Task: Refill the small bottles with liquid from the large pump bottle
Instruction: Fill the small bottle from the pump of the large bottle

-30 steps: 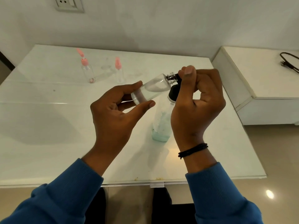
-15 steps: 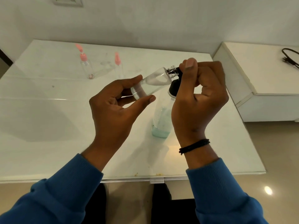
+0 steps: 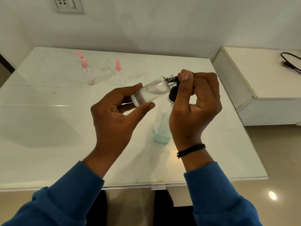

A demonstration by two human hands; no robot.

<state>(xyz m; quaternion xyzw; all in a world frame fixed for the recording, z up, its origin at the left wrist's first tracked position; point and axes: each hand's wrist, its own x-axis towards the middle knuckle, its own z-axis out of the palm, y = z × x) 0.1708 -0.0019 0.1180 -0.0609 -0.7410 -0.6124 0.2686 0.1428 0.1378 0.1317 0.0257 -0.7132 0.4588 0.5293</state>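
Clear small bottle stays tilted in midair, neck toward 2 o'clock, left hand pinching its base. Right hand keeps gripping the black nozzle at its mouth — barely any change, filling seemingly continues.

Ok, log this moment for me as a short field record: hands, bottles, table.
left hand: grips the base of the small clear bottle, held tilted above the table
right hand: pinches the black cap at the bottle's neck
small clear bottle: some clear liquid inside
pump bottle: upright on the table, partly behind the right hand, low level of pale green liquid
pink-top bottles: two, and, upright at the far side, untouched
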